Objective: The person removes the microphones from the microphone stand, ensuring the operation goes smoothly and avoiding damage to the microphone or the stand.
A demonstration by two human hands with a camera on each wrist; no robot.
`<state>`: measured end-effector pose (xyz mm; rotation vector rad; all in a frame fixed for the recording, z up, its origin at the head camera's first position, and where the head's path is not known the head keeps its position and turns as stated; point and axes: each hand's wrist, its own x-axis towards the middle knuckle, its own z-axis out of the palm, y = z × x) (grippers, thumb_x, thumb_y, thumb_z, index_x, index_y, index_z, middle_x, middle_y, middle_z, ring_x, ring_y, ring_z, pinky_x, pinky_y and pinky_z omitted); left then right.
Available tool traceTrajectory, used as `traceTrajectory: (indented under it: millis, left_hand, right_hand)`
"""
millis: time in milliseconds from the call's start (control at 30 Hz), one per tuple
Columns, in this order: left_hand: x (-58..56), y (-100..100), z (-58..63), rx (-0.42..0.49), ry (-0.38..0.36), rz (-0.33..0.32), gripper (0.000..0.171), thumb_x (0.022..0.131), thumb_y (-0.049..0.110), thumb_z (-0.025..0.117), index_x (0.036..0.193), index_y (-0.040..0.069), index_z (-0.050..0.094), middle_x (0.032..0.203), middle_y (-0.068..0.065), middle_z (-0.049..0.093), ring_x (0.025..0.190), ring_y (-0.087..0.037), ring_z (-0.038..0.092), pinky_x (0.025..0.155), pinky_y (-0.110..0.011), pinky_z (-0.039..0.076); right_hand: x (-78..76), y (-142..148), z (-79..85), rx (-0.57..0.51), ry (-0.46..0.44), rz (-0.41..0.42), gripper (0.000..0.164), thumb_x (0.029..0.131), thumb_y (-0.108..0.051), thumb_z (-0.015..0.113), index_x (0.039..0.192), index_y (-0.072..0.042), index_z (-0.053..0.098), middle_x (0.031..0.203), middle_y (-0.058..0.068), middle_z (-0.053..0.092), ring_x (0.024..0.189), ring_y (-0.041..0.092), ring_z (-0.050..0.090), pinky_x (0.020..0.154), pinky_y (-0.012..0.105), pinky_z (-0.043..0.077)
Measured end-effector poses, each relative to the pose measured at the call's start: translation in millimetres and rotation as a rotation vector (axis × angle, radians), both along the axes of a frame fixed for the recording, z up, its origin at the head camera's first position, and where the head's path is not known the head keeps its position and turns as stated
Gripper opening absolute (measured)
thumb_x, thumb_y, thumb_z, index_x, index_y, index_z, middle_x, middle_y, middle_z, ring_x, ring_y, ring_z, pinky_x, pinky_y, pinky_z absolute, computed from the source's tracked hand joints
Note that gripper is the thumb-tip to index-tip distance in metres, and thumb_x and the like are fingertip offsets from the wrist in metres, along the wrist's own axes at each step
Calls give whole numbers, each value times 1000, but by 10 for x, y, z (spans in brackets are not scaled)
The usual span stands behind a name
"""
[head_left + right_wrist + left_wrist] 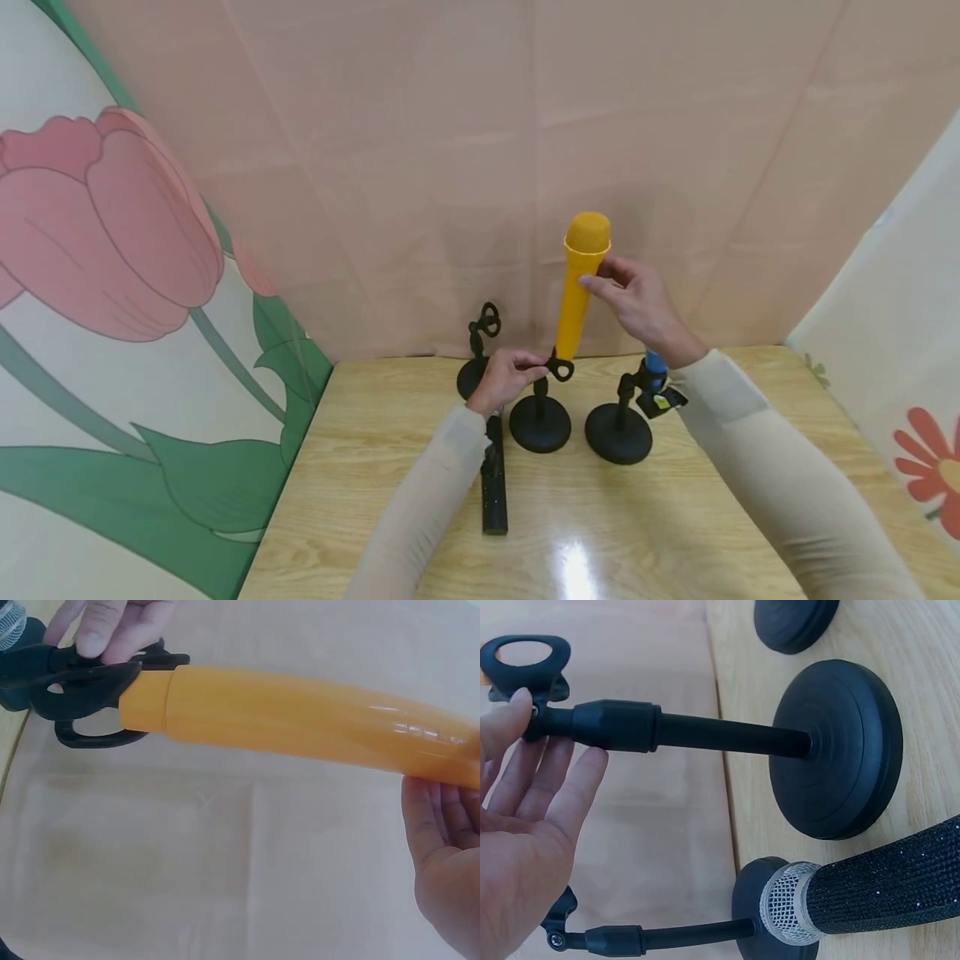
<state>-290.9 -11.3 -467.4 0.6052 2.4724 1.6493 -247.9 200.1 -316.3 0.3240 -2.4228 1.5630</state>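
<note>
right hand (647, 308) pinches the yellow microphone (574, 296), left hand (504, 380) the stand clip (532, 677), fingers closed on both; seating looks barely begun; blue microphone (655, 362) seems mounted, black microphone (494, 500) unmounted.

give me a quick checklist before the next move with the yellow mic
1. Right hand grips the glossy yellow cylindrical microphone near its top: ok.
2. Left hand pinches the black ring-shaped clip on the black middle stand: ok.
3. Round black base sits flat on the wood-grain table: ok.
4. Yellow microphone fully seated in the clip: not ok, most of it is above the clip.
5. Black glittery microphone clear of that base: ok, a gap shows.
6. Blue cylindrical object secure at the black right-hand stand: cannot tell, partly hidden.
</note>
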Motion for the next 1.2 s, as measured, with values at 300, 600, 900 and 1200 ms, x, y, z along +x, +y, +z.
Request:
traceTrajectory:
  millis: [300,600,900,1200]
  left_hand:
    - [-6,1,28,12,-46,-7,15,90,12,75,104,7,79,98,-2,75,83,-19,68,70,-22,56]
    - [-64,-4,67,7,-57,14,16,89,9,75,105,5,78,97,-5,75,84,-33,70,74,-35,59]
    - [-114,29,110,-1,-70,31,16,90,10,75,105,6,79,94,-2,74,85,-34,70,68,-22,56]
    - [-191,71,151,-49,34,44,18,90,10,75,107,6,78,98,-5,75,83,-24,71,67,-21,55]
  right_hand:
    - [20,21,97,-25,48,-30,44,99,-30,65,132,-2,62,113,15,65,97,15,59,90,20,48]
    - [84,50,88,14,52,4,42,99,-29,64,130,-2,63,115,14,66,101,22,60,93,24,49]
    - [166,51,12,42,23,8,39,99,-28,65,128,-2,64,115,15,67,103,26,61,90,22,50]
    - [296,51,-134,97,10,44,40,99,-26,65,128,1,63,114,18,69,103,28,65,95,37,52]
